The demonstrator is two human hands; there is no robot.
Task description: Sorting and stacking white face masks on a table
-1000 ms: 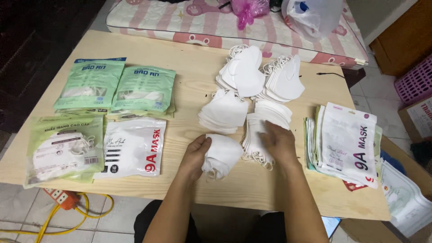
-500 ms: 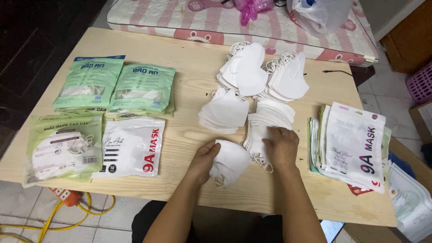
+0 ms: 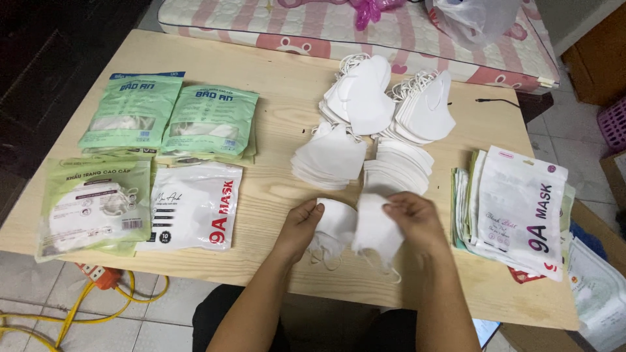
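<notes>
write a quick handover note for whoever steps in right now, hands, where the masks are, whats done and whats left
Left hand grips a white mask; right hand grips a second mask, both at the front edge of the wooden table.
Four loose mask stacks lie behind the hands.
Done: filled green and white packs on the left.
Left: the loose stacks, judging by the empty pouches on the right.

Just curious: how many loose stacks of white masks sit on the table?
4: two fanned stacks of white fabric masks at the back, two nearer the hands. Packets may hide more.
</notes>
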